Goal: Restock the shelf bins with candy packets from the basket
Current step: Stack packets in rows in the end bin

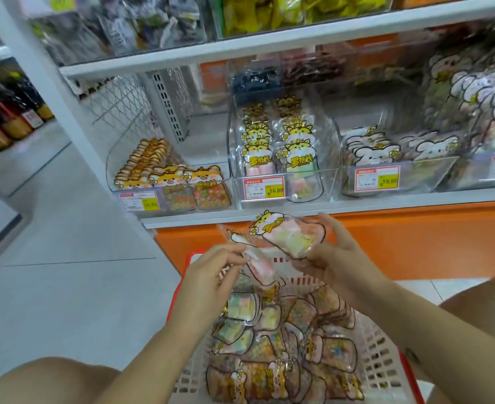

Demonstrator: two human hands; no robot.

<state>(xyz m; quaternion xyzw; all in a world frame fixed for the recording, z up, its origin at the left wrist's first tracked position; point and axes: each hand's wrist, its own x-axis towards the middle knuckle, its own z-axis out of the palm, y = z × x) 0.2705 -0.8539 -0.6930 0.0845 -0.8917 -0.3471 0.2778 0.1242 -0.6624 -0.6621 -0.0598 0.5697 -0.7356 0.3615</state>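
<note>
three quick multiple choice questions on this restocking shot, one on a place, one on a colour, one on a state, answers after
1. Where is the basket?
A. on an upper shelf
B. low down in front of the shelf
C. inside a clear bin

2. What colour is the basket's rim?
A. blue
B. red
C. green

3. What is the right hand doing?
A. hanging open and empty
B. pressing a price tag
C. gripping a pastel candy packet

Answers:
1 B: it sits beneath the held packet, below shelf level.
2 B: a red edge shows at its far side and right corner.
3 C: its fingers curl round the packet above the basket.
</note>
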